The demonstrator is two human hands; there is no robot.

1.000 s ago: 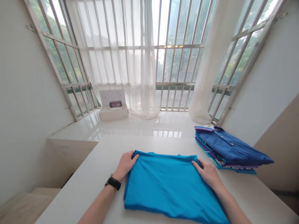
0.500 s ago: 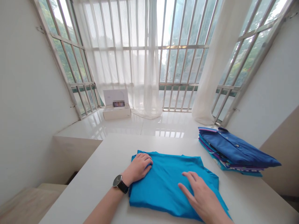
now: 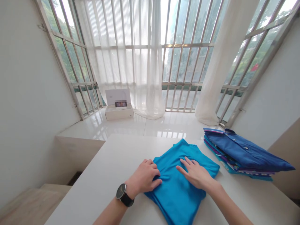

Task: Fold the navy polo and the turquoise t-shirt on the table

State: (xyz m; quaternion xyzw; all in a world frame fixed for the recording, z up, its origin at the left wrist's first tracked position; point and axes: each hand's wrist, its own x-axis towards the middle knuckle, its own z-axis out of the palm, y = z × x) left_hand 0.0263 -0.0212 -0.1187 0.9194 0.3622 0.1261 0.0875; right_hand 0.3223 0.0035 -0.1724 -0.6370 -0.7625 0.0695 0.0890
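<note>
- Bright-blue folded cloth garment (image 3: 173, 191): on the flat white tabletop (image 3: 122, 156), left of the multicoloured folded-clothes stack (image 3: 246, 153); lower end cut off.
- Left hand (image 3: 145, 176): fingers curled at the garment's edge away from the stack; grip hidden, cannot be told.
- Right hand (image 3: 197, 175), nearer the stack: fingers spread over the garment, holding nothing.

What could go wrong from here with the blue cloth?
The blue cloth has creases between the left hand and right hand; pressing or sliding might deepen them. Its right corner appears close to the stack, which overhangs at the top, so a bump could skew it. The blue cloth's near end leaves the view, so a slip there could go unseen.
</note>
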